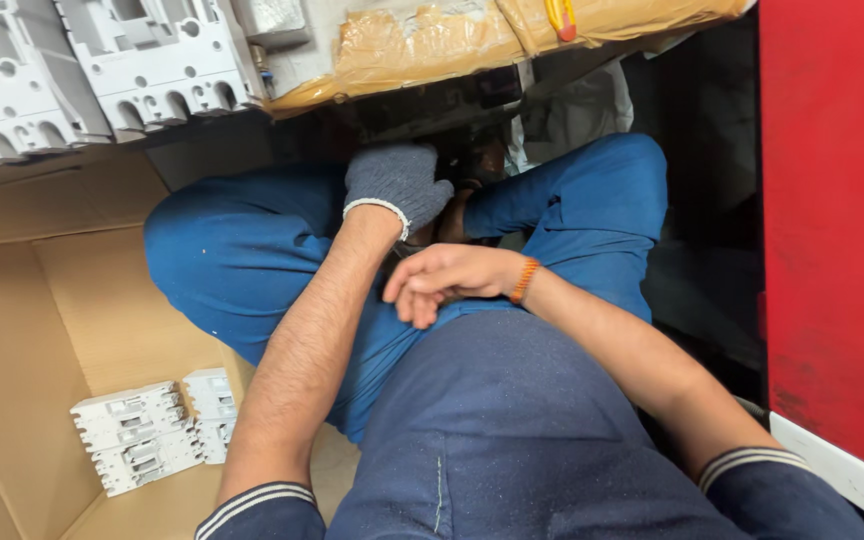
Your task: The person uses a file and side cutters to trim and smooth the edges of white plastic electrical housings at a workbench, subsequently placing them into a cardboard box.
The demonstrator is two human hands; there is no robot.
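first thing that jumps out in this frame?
The left hand, in a grey knit glove, at centre top above the blue-trousered knees; the bare right hand, with an orange wristband, rests against the left forearm. Lower left, pale grey moulded switch units lie in an open cardboard box; a red panel fills the right edge.
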